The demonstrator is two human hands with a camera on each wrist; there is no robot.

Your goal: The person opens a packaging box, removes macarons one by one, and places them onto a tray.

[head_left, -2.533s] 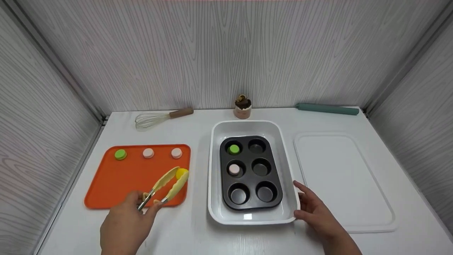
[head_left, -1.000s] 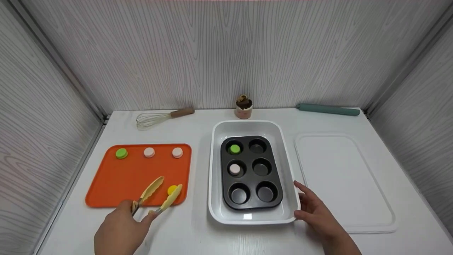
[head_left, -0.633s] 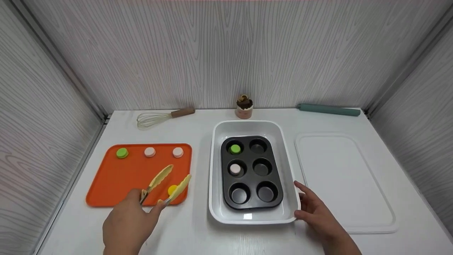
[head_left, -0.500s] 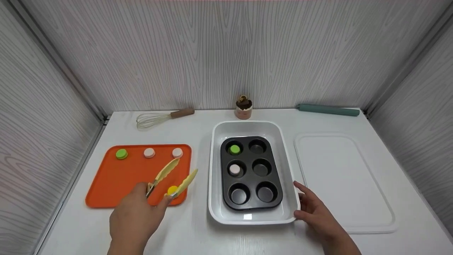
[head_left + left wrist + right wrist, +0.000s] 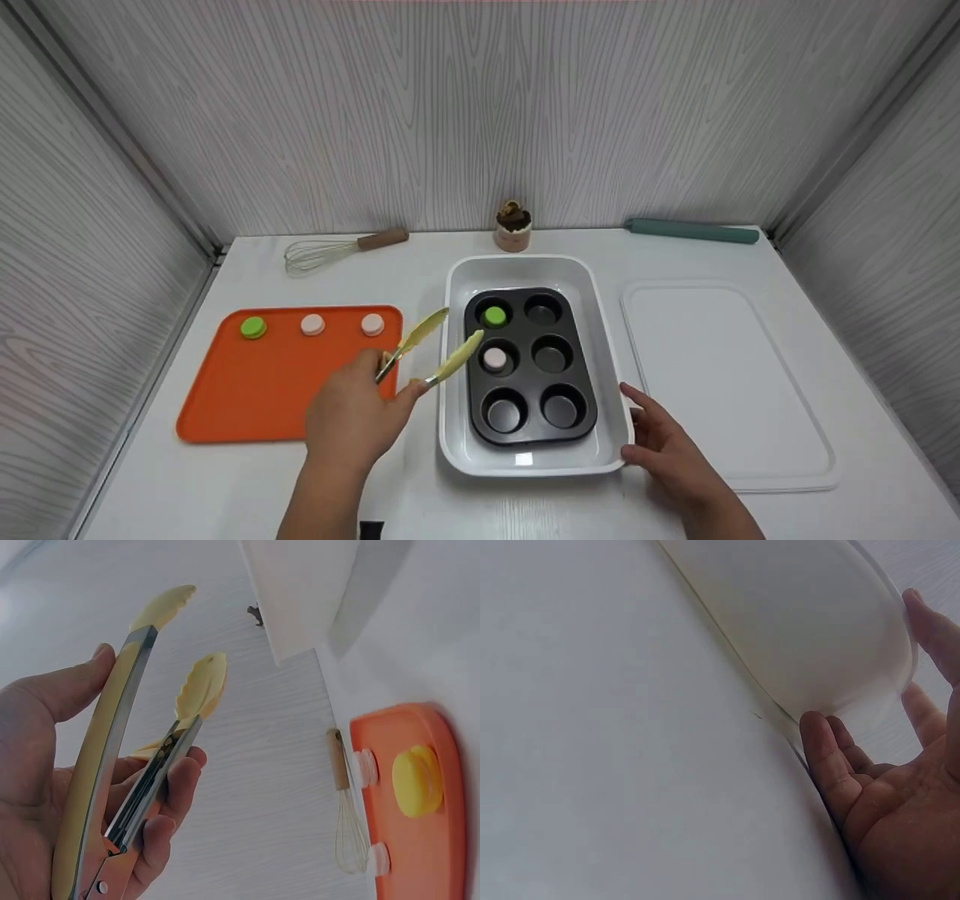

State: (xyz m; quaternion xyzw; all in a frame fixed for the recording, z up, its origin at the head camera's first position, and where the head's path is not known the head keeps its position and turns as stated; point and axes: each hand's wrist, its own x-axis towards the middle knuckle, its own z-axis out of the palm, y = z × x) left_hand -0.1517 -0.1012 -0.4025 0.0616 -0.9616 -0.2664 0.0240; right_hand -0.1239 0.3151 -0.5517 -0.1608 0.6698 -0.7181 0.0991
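My left hand point(image 5: 356, 416) grips tongs point(image 5: 457, 356) with cream tips. Their arms are spread over the left rim of the white baking dish point(image 5: 536, 459), nothing between them. A yellow macaron point(image 5: 417, 781) lies on the orange tray point(image 5: 247, 397); in the head view my left hand hides it. Along that tray's far edge sit a green macaron point(image 5: 253, 328) and two pale pink macarons point(image 5: 312, 324). A black muffin pan point(image 5: 531, 375) inside the dish has a green macaron point(image 5: 494, 316) and a pink macaron point(image 5: 495, 359) in its left cups. My right hand point(image 5: 671, 450) holds the dish's right edge.
Along the back lie a whisk point(image 5: 341, 251) and a green rolling pin point(image 5: 691, 230), with a cupcake point(image 5: 513, 226) between them. A flat white board point(image 5: 735, 382) is on the right, beyond the dish. Grey wood-grain walls point(image 5: 480, 112) enclose the table on three sides.
The tongs let go of the yellow macaron, setting it on the orange tray near its right front corner. My left hand then carried the spread tongs right to the dish. My right hand stayed put.
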